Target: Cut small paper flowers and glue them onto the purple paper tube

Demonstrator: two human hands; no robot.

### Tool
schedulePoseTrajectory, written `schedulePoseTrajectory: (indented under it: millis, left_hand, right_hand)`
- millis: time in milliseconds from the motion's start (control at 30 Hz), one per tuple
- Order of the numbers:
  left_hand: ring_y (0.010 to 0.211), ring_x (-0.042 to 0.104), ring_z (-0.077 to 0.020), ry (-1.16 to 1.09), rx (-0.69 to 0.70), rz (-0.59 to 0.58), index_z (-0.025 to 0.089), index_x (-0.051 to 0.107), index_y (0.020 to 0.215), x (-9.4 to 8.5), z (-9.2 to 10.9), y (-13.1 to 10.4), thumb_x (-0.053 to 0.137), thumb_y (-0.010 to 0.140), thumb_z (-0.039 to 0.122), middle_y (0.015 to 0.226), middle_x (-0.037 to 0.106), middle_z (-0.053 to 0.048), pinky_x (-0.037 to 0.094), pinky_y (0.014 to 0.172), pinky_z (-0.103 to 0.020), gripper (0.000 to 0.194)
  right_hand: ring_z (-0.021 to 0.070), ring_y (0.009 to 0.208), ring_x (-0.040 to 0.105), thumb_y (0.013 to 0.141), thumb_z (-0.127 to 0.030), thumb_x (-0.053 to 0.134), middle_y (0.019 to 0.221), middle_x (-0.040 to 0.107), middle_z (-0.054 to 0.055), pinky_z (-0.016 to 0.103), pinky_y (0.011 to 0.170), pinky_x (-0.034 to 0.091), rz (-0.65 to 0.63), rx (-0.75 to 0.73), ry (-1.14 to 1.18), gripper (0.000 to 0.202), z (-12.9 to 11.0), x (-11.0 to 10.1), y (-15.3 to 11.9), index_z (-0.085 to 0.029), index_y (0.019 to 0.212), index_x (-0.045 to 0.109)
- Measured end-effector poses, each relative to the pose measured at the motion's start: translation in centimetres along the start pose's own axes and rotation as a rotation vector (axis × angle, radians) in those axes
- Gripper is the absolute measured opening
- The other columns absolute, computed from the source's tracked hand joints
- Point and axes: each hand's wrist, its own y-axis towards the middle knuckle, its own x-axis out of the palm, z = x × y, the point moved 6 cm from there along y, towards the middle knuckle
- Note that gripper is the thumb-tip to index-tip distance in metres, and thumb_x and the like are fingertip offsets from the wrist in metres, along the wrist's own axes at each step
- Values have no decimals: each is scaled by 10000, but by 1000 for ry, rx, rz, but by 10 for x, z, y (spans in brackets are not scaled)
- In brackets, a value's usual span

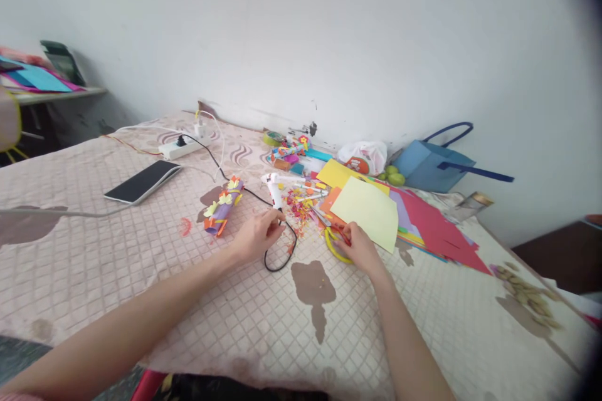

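Observation:
My left hand (259, 235) has its fingers closed at the black cord, just below the handle of a white glue gun (273, 189). The cord loops on the tablecloth beside that hand. My right hand (356, 245) is closed on the red handles of a pair of scissors (322, 215), whose blades point up and left over paper scraps (301, 205). Under the right hand lies a yellow ring-shaped object (335, 252). A purple paper roll (224, 207) with yellow and orange cutouts lies left of the glue gun.
A pale yellow sheet (369, 210) and red paper (439, 225) lie at the right. Behind them are a blue bag (430, 166) and a glass jar (473, 205). A tablet-like device (142, 182) and a white power strip (181, 147) with cords lie at the left.

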Motion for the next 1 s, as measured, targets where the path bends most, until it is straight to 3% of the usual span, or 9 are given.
schedulePoseTrajectory:
  millis: [200,367,500,600,800,1000]
  left_hand:
    - [534,469,-103,8,-6,8,173,546,938,-2,-8,3,446,811,217,603,521,22,369,531,-222,167]
    - [540,474,-106,30,21,-5,169,555,924,-1,-8,4,436,822,224,595,520,19,371,538,-220,166]
    - [576,495,-113,44,43,-37,167,551,915,1,-6,3,431,837,242,643,551,1,380,571,-228,162]
    - [583,501,-115,49,63,-58,168,554,900,3,-4,3,428,841,240,674,565,-9,378,572,-231,156]
    - [626,526,-113,17,106,-83,178,552,851,4,-1,1,425,825,169,748,594,-18,390,602,-227,129]
    - [596,497,-103,11,101,-43,174,517,812,6,-3,1,439,812,154,692,550,2,364,563,-212,81]
  right_hand:
    - [163,629,500,798,-442,471,725,522,6,267,572,388,91,1,37,241,6,-23,2,-213,793,397]
    - [198,692,486,782,-429,485,763,494,39,312,627,386,290,109,-36,242,36,-44,5,-223,763,359]
    - [227,698,467,766,-410,487,725,466,39,354,646,379,378,197,-104,233,65,-48,4,-231,736,340]
    - [246,743,468,769,-401,484,738,477,55,381,685,383,420,213,-125,212,74,-50,4,-223,756,370]
    - [232,847,506,781,-363,508,879,548,90,363,782,403,406,58,-67,190,40,-36,13,-194,864,482]
    - [217,791,541,779,-334,512,844,594,72,365,749,439,340,-75,-4,164,13,-18,14,-187,847,543]
